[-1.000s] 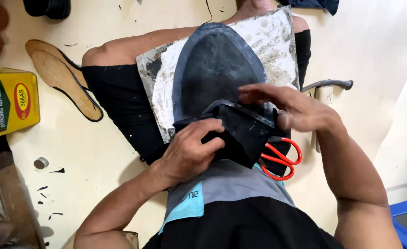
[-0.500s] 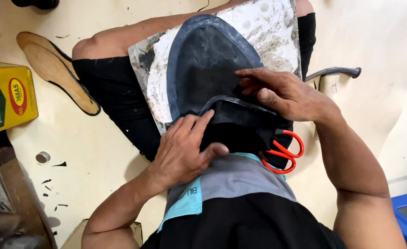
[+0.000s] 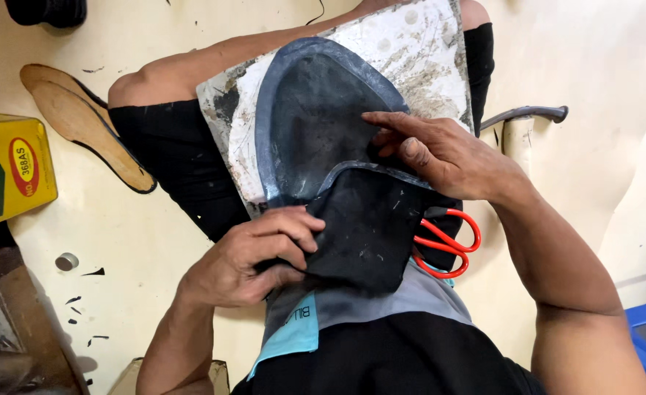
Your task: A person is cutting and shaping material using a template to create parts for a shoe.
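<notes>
Dark rubber sole (image 3: 315,124) lying on a stained white board (image 3: 418,51) across the person's lap. Left hand (image 3: 253,256) pinches the black sheet (image 3: 367,227) at the sole's heel end; right hand (image 3: 440,150) presses extended fingers on the sheet's upper edge. Red-handled scissors (image 3: 447,245) lie beside the sheet.

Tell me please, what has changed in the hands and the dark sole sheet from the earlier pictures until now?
The left hand shifted its grip slightly along the near edge of the dark rubber sheet. The right hand slid from the folded flap's right side up to its curved edge, fingers pressing there. The sheet stayed on the white board across the lap; the red-handled scissors, the yellow tin and the insole did not move.
</notes>
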